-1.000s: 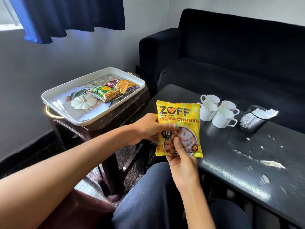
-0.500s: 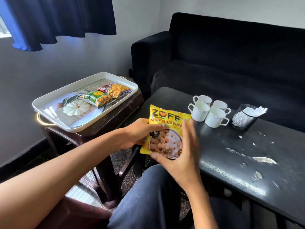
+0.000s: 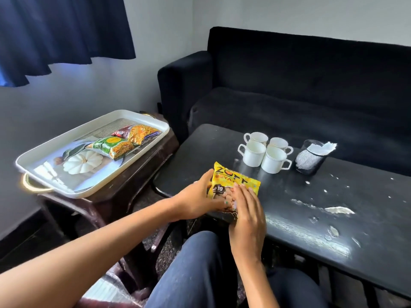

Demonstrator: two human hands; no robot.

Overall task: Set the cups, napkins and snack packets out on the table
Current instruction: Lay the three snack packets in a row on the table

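Observation:
A yellow soya chunks packet (image 3: pixel 235 181) lies on the near left corner of the black table (image 3: pixel 322 210). My left hand (image 3: pixel 195 201) grips its left edge. My right hand (image 3: pixel 246 210) rests flat on its lower part with straight fingers. Several white cups (image 3: pixel 265 152) stand grouped at the table's far middle. Beside them a black mesh holder (image 3: pixel 310 161) carries white napkins (image 3: pixel 323 147). A green packet (image 3: pixel 111 146) and an orange-red packet (image 3: pixel 138 133) lie in the white tray (image 3: pixel 44 152) on the left.
The tray sits on a brown side table (image 3: pixel 115 196) left of the black table. A black sofa (image 3: pixel 300 85) runs behind the table. White flaked patches (image 3: pixel 333 210) mark the table's right part. My knee (image 3: pixel 200 274) is under the table's near edge.
Both hands carried the yellow packet from upright in the air down and forward onto the table's near corner. My right hand shifted from pinching its bottom to lying flat on it.

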